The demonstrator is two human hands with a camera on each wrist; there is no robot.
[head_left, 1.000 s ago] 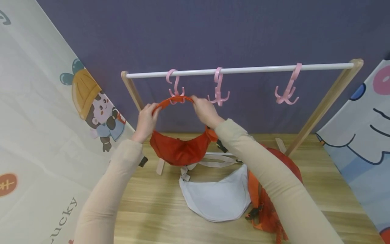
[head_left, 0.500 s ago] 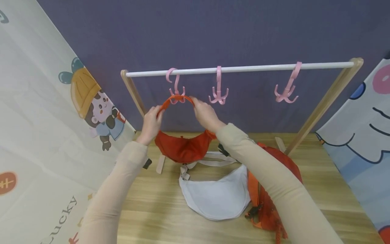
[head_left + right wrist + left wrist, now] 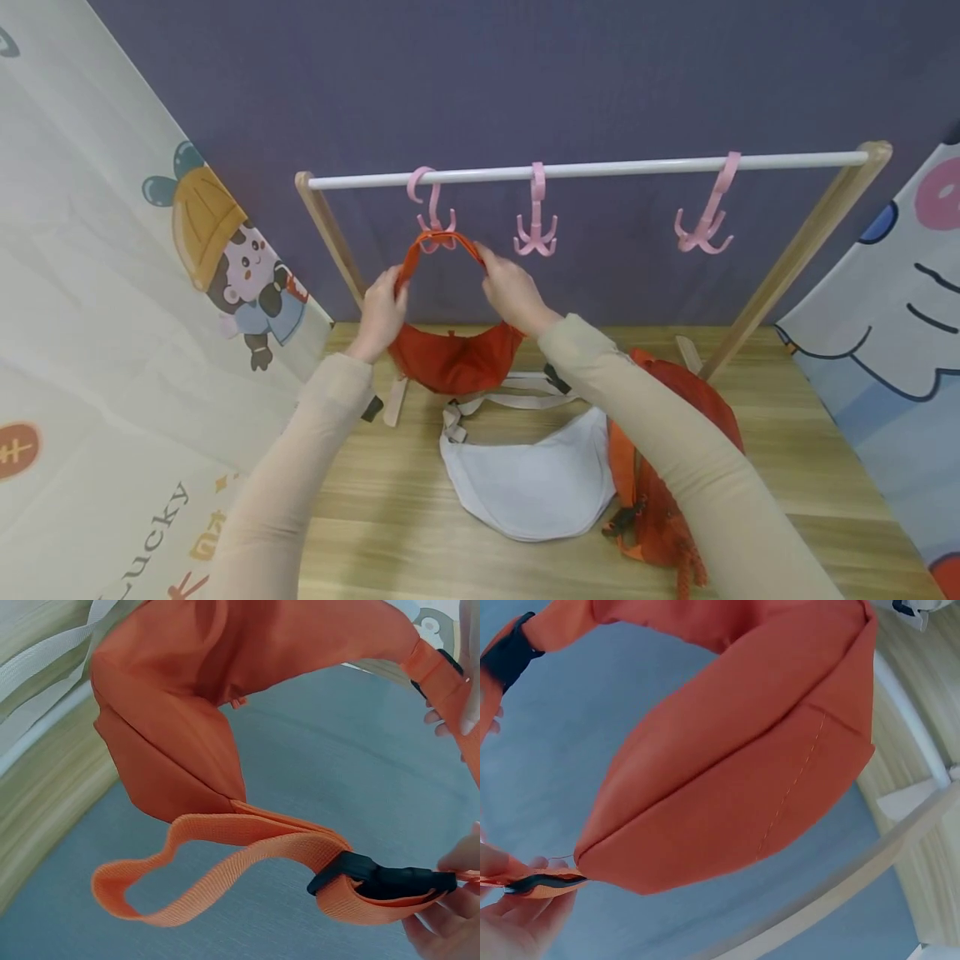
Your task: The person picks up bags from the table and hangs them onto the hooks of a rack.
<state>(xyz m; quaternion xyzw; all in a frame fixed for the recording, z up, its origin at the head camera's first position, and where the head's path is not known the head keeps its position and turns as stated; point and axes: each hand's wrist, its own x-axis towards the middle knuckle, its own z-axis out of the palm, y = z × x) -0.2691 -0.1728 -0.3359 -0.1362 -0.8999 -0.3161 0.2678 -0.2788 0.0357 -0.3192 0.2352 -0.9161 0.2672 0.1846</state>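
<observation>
An orange-red waist bag [image 3: 459,360] hangs by its strap [image 3: 408,262] between my two hands. My left hand [image 3: 382,315] grips one side of the strap, and my right hand [image 3: 516,292] grips the other. Between them the strap arches at the prongs of the leftmost pink hook [image 3: 434,200]; whether it rests on a prong I cannot tell. In the right wrist view, the right hand's fingers pinch the strap by a black buckle [image 3: 394,881], and a loose webbing loop [image 3: 187,900] dangles there. The left wrist view shows the bag's seamed underside [image 3: 727,780].
A white rail [image 3: 622,169] on wooden posts [image 3: 795,258] carries a middle hook [image 3: 536,212] and a right hook [image 3: 708,208], both pink. Below lie a white waist bag [image 3: 532,487] and a red bag [image 3: 693,408] on the wood-grain surface [image 3: 405,533]. Printed fabric [image 3: 97,292] borders the left.
My left hand has moved right and slightly down, closer to the right hand. The strap's arch has become narrower and steeper, and the bag has shifted slightly right and up. The middle hook has turned.
</observation>
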